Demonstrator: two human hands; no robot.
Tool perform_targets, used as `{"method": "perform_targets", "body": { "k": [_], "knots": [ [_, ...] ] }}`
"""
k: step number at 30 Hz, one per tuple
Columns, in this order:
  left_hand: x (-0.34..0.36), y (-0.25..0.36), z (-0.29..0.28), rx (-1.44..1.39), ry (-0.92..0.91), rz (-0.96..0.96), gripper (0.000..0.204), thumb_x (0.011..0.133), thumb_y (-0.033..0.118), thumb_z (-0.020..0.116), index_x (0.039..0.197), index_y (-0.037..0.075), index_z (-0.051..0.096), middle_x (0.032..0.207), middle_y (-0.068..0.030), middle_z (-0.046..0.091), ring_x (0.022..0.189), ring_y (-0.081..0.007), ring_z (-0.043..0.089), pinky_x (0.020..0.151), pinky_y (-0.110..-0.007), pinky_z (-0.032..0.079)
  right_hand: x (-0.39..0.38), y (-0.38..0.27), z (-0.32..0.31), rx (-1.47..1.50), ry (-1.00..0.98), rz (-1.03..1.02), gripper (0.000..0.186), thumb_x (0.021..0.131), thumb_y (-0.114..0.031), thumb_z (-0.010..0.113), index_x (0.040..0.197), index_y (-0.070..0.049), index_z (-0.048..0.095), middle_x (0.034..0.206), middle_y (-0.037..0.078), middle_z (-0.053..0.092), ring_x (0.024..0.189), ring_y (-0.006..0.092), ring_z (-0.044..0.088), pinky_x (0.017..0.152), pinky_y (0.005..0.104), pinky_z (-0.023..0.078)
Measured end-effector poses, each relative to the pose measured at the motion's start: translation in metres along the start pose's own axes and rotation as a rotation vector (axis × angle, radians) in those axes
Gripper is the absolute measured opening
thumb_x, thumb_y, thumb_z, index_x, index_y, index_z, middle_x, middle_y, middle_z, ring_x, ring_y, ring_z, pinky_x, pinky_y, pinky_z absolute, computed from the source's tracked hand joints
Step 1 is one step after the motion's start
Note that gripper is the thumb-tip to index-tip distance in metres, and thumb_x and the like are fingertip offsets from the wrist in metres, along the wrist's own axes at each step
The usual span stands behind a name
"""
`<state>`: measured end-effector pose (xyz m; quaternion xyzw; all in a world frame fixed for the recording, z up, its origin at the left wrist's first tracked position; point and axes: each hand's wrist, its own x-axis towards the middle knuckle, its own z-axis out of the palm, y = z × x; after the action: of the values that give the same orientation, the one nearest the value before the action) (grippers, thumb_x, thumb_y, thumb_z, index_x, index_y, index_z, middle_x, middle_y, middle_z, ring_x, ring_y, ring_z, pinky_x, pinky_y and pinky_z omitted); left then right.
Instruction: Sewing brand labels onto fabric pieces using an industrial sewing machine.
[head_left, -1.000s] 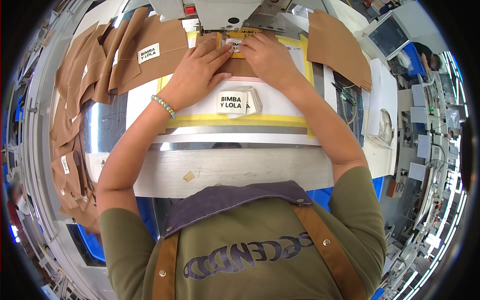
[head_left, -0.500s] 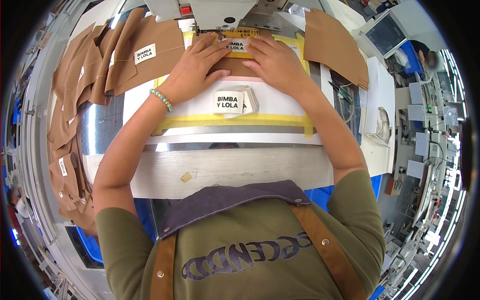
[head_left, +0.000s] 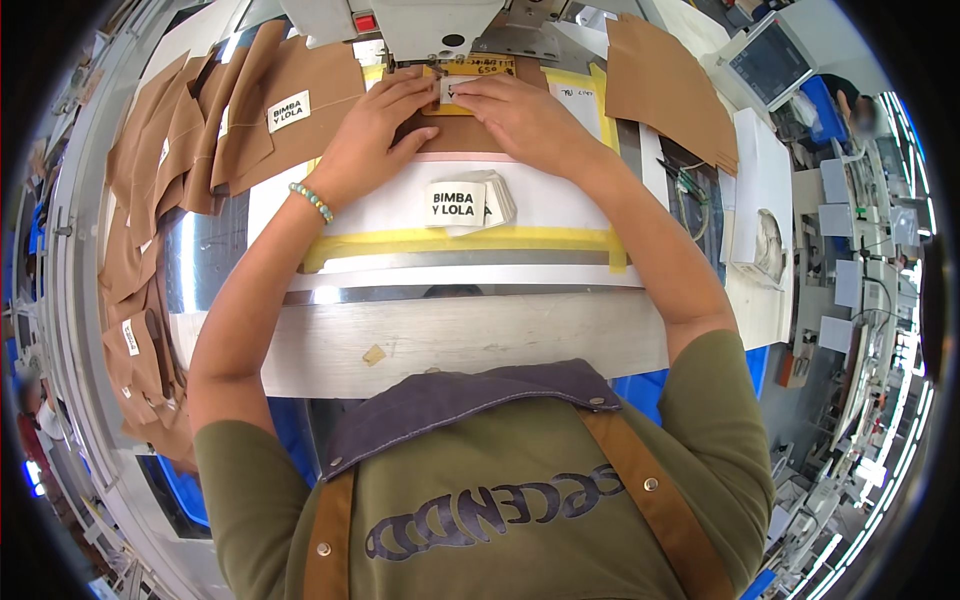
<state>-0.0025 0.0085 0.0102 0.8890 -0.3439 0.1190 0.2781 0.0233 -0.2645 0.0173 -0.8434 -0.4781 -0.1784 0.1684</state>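
Observation:
My left hand [head_left: 383,125] lies with its fingers stretched out at the left side of a white label [head_left: 448,92], thumb apart on a brown fabric panel [head_left: 455,136]. Over the label's right part rests my right hand [head_left: 525,115], its fingers flat and stretched out. A yellow template [head_left: 484,66] shows around the label, just in front of the sewing machine head [head_left: 440,22]. My fingers hide much of the label. Nearer me, a small stack of white printed labels [head_left: 455,204] sits fanned out on a white sheet [head_left: 375,210].
Brown panels with white labels [head_left: 240,135] overlap at the left and hang over the table's edge. A fanned stack of brown pieces [head_left: 665,95] lies at the right, near a screen [head_left: 770,68] and a white box [head_left: 757,200]. Yellow tape [head_left: 460,238] borders the sheet.
My right hand has slid left across the label, covering more of it. My left hand has shifted slightly left. The label stack has stayed in place.

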Motion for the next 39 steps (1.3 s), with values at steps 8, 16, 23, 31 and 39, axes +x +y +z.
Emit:
{"method": "perform_targets", "body": {
  "k": [8, 16, 23, 31, 39],
  "knots": [
    [-0.002, -0.008, -0.016, 0.198, -0.034, 0.032, 0.051, 0.100, 0.023, 0.075, 0.144, -0.002, 0.066, 0.157, -0.0143, 0.061, 0.147, -0.0335, 0.053, 0.123, -0.045, 0.045, 0.000, 0.003, -0.002, 0.046, -0.063, 0.063, 0.032, 0.103, -0.012, 0.063, 0.131, -0.001, 0.074, 0.143, 0.011, 0.070, 0.133, 0.0307, 0.062, 0.112, 0.0408, 0.054],
    [-0.003, -0.003, -0.018, 0.215, -0.094, -0.033, 0.054, 0.099, 0.017, 0.076, 0.148, -0.001, 0.063, 0.160, -0.0121, 0.058, 0.150, -0.0331, 0.051, 0.124, -0.045, 0.044, 0.001, -0.001, -0.004, 0.099, -0.128, 0.138, 0.034, 0.105, -0.018, 0.063, 0.136, -0.007, 0.073, 0.149, 0.006, 0.067, 0.137, 0.0305, 0.060, 0.115, 0.0446, 0.049],
    [-0.005, -0.005, -0.018, 0.173, -0.058, -0.006, 0.053, 0.099, 0.018, 0.076, 0.147, 0.000, 0.064, 0.159, -0.0120, 0.059, 0.150, -0.0338, 0.051, 0.123, -0.045, 0.045, 0.002, -0.003, -0.006, 0.092, -0.123, 0.164, 0.035, 0.104, -0.018, 0.066, 0.136, -0.007, 0.073, 0.148, 0.007, 0.068, 0.137, 0.0309, 0.060, 0.115, 0.0440, 0.050],
    [-0.007, -0.003, -0.023, 0.198, -0.084, -0.036, 0.051, 0.101, 0.022, 0.075, 0.146, 0.001, 0.065, 0.156, -0.0137, 0.061, 0.150, -0.0360, 0.050, 0.123, -0.047, 0.044, 0.009, 0.005, 0.000, 0.071, -0.093, 0.192, 0.034, 0.103, -0.018, 0.067, 0.134, -0.006, 0.075, 0.148, 0.008, 0.068, 0.137, 0.0309, 0.061, 0.116, 0.0432, 0.050],
    [-0.002, -0.002, -0.031, 0.128, -0.082, -0.027, 0.051, 0.097, 0.017, 0.077, 0.144, -0.001, 0.066, 0.153, -0.0155, 0.064, 0.145, -0.0370, 0.053, 0.120, -0.046, 0.047, 0.017, 0.020, 0.006, 0.090, -0.088, 0.211, 0.037, 0.105, -0.021, 0.066, 0.138, -0.006, 0.073, 0.150, 0.010, 0.067, 0.139, 0.0314, 0.060, 0.118, 0.0435, 0.048]
  ]
}}
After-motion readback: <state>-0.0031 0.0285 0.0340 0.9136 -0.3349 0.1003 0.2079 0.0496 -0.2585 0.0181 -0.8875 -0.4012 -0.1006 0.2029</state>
